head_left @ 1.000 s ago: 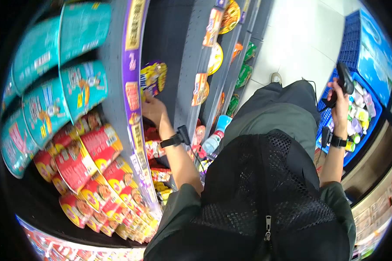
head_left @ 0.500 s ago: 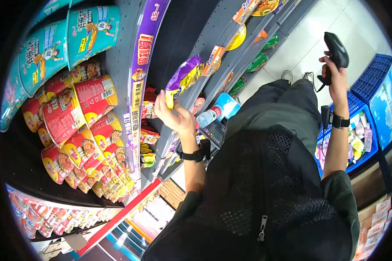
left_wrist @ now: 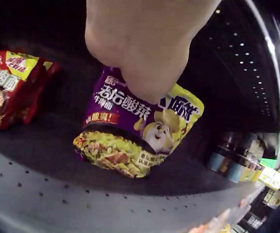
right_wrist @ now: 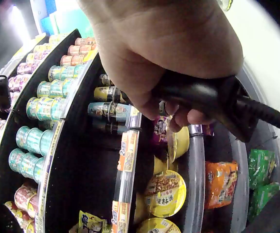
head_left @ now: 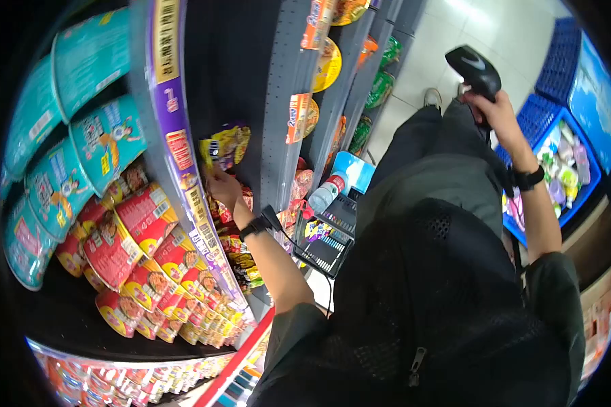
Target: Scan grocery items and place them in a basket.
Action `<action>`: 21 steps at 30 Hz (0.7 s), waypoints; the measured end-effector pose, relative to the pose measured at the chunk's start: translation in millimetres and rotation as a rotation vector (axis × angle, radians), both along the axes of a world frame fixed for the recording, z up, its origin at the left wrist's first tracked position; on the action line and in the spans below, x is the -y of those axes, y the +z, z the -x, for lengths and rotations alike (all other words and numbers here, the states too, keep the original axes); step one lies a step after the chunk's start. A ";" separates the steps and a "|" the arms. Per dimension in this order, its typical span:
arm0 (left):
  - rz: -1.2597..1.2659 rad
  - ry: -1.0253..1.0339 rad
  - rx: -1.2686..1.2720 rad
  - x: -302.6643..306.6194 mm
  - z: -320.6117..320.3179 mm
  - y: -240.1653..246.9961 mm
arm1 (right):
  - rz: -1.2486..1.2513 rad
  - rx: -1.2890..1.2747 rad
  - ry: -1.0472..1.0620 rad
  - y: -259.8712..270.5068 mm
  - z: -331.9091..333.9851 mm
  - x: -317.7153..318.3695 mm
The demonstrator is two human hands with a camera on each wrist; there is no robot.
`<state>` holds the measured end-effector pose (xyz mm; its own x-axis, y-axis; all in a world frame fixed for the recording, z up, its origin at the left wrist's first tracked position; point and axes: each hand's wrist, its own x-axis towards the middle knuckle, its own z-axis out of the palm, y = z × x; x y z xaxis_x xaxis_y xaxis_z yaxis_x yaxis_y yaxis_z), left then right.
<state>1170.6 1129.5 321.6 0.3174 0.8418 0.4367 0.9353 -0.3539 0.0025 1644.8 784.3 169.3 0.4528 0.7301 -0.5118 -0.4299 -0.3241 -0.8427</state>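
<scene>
Within head view, not left wrist's, right hand (head_left: 501,119) grips scanner (head_left: 475,70).

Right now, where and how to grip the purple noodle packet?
I'd pinch the purple noodle packet by its top edge, from the open front of the shelf: its broad printed face looks outward, tilted, and the left hand covers that end.

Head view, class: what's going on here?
A person's left hand is at a purple-and-yellow noodle packet over a dark shelf; its fingers are largely hidden, so the grip is unclear. A red packet sits apart on that shelf. The right hand grips a black handheld device, apparently a scanner.
</scene>
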 end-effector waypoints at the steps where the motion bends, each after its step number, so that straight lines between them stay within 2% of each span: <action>1: -0.006 -0.054 0.020 -25.0 13.3 -6.5 | 0.008 0.015 -0.011 1.4 -5.1 1.5; 3: -0.088 0.021 -0.125 -49.6 9.1 -6.7 | -0.018 0.029 -0.064 0.4 -16.0 3.9; 4: 0.075 0.111 0.017 -58.4 -1.9 -4.5 | 0.007 0.030 -0.077 5.0 -18.6 8.5; 5: 0.082 0.106 0.028 -66.5 -1.4 -10.4 | 0.012 0.041 -0.081 8.9 -21.3 10.2; 8: -0.169 0.145 -0.127 -119.8 14.9 -24.5 | -0.022 0.078 -0.190 11.0 -25.4 14.6; 9: -0.223 0.122 -0.166 -118.0 3.7 -19.8 | -0.043 0.077 -0.209 15.4 -24.6 15.3; 12: -0.151 0.092 -0.084 -106.0 -24.6 -4.1 | -0.045 0.098 -0.239 23.4 -16.7 16.7; 14: -0.050 0.231 -0.143 -107.0 -32.5 0.2 | -0.035 0.087 -0.269 26.4 -9.2 17.8; 17: -0.047 0.259 -0.174 -103.7 -38.4 5.2 | -0.032 0.059 -0.278 20.7 1.0 17.7; 18: -0.047 0.257 -0.171 -105.4 -40.0 4.5 | -0.025 0.058 -0.270 21.2 3.3 16.3; 21: -0.285 0.027 -0.072 -116.3 -45.0 2.9 | -0.019 0.027 -0.278 17.3 8.7 16.6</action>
